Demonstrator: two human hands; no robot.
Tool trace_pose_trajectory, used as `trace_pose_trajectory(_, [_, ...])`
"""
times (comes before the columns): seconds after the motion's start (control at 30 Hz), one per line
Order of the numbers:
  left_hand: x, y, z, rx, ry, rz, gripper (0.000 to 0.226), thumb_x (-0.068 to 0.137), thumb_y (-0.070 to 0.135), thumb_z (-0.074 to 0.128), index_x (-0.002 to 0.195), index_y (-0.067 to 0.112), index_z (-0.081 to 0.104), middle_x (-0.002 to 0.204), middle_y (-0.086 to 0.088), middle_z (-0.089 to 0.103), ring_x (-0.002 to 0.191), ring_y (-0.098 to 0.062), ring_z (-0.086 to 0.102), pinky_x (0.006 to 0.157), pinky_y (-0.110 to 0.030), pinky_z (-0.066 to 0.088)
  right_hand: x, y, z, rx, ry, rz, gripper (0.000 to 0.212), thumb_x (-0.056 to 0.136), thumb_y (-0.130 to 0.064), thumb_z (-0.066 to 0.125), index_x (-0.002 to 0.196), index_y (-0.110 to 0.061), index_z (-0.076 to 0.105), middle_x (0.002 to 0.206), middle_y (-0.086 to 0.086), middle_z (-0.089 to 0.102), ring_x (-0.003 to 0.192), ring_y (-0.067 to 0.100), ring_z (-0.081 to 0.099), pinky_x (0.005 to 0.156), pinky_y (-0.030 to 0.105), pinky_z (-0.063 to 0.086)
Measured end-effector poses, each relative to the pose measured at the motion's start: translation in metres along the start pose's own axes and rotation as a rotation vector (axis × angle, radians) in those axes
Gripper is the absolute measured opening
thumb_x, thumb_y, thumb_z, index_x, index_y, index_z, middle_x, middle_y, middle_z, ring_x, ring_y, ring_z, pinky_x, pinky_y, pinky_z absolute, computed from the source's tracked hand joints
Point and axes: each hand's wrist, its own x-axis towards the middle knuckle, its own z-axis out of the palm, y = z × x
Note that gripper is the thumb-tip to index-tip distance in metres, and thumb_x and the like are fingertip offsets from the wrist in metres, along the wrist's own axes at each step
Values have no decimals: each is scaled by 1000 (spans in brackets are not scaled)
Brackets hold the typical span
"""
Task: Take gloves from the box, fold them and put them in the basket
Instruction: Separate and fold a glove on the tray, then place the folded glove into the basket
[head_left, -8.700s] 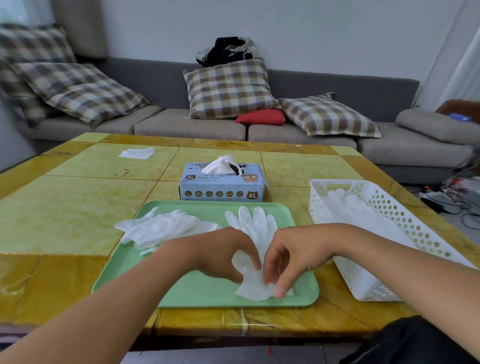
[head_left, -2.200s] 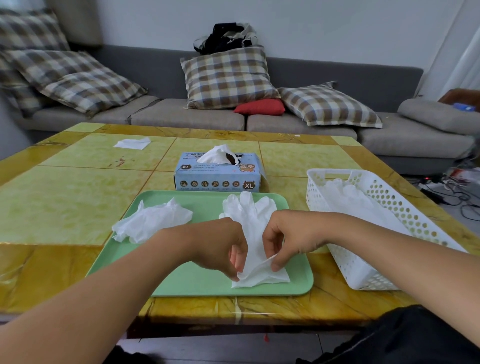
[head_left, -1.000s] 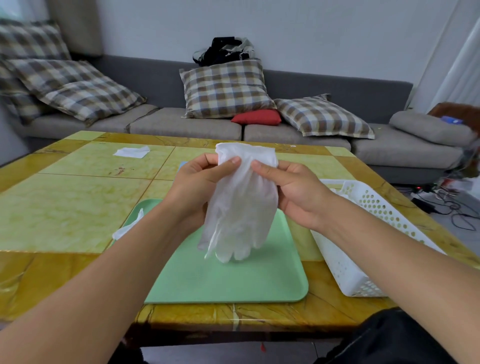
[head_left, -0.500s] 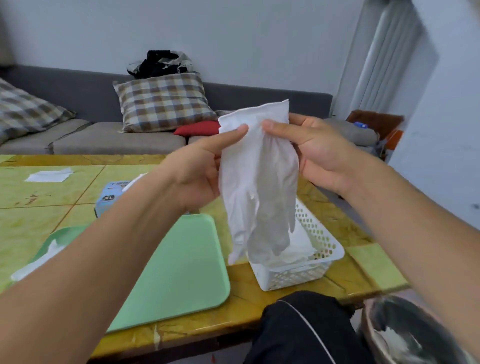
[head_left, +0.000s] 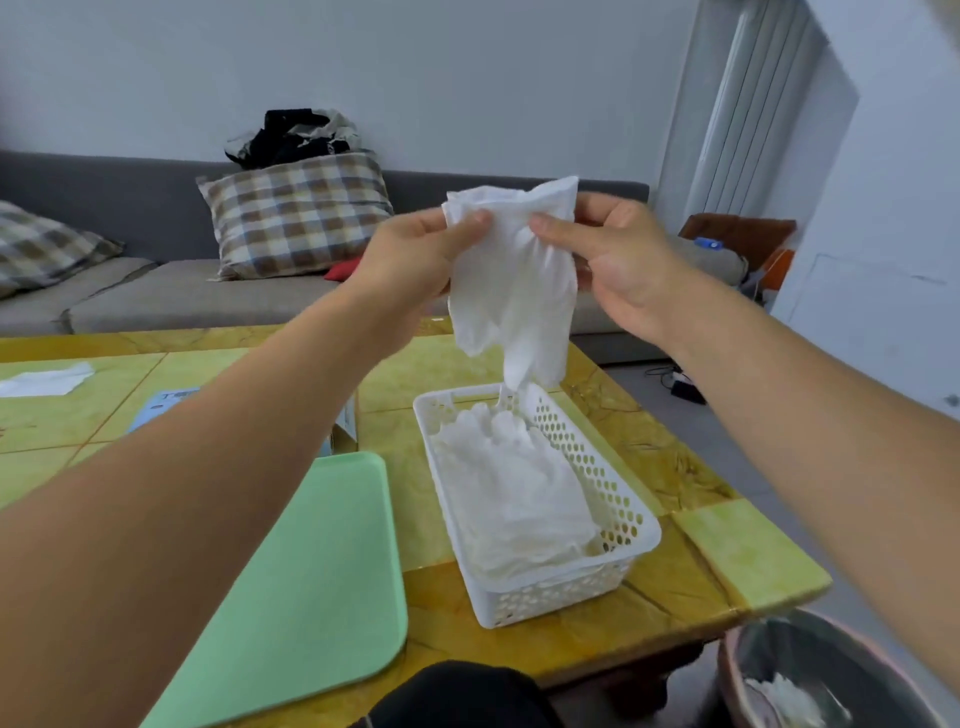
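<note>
Yellow tabletop (head_left: 649, 457), sofa behind. Glove (head_left: 511, 291) pinched at cuff by left hand (head_left: 415, 254) and right hand (head_left: 613, 254), dangling above basket (head_left: 618, 509). Placing step in hand. Next: lower into basket, loosen both grips.

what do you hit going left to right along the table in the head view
White tissue → blue glove box, mostly hidden behind the left arm → green tray → white basket holding gloves. The bin stands on the floor past the table's right corner.
</note>
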Motion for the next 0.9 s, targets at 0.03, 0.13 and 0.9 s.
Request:
trace_pose_trajectory(0.03, [0,-8,-2,65,-28,20,17,98,26,65,102,15,76,101,-6,78,95,-25,75,84,-41,61,-4,9,-4,-36,-5,-9,24,89,-7,74,113,-10,72,107,10,76,92,21,74,77,32,60])
trace_pose_trajectory(0.13, [-13,-59,-10,324,-115,13,14,94,30,70,90,22,80,87,3,77,76,-13,68,79,-40,57,-33,61,-18,-211,-68,68,22,85,-4,76,106,-8,74,102,7,77,91,15,72,82,27,58])
trace_pose_trajectory(0.9, [-76,-110,0,1337,-673,66,52,76,73,68,95,25,76,81,15,65,79,-5,58,78,-30,51,-71,106,18,-1119,-873,244,89,67,-51,89,143,-39,45,142,-21,47,129,5,47,105,33,44])
